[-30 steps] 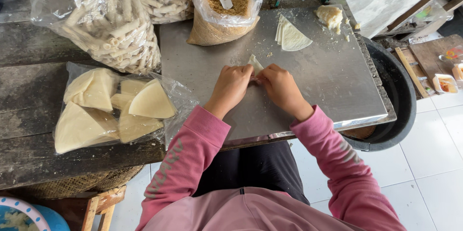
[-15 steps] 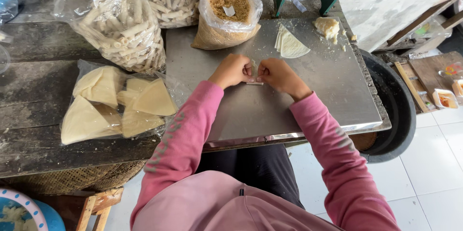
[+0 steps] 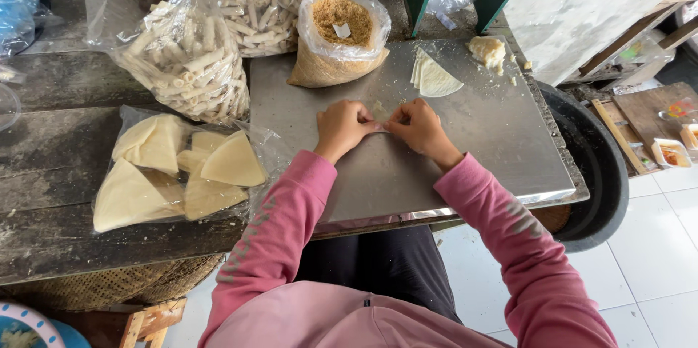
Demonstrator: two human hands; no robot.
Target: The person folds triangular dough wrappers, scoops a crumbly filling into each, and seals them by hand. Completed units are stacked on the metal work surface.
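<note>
The two hands have come a little closer together than a moment ago, and the small wrapper [image 3: 379,110] between them looks more tucked in now. That tells me the rolling is partly done, I think.

The left hand [image 3: 344,127] is curled almost shut, with its fingertips pinching the left end of the wrapper. The right hand [image 3: 419,127] is curled the same way and pinches the right end. The wrapper lies flat on the metal tray [image 3: 465,152], right between both hands, and only a small pale bit peeks out.

Behind the hands sits a bag of brown crumbs [image 3: 339,35]. A little stack of folded wrappers [image 3: 435,77] lies just beside it, and a lump of dough [image 3: 487,50] is further right. A bag of finished rolls [image 3: 190,64] rests on the left.
</note>
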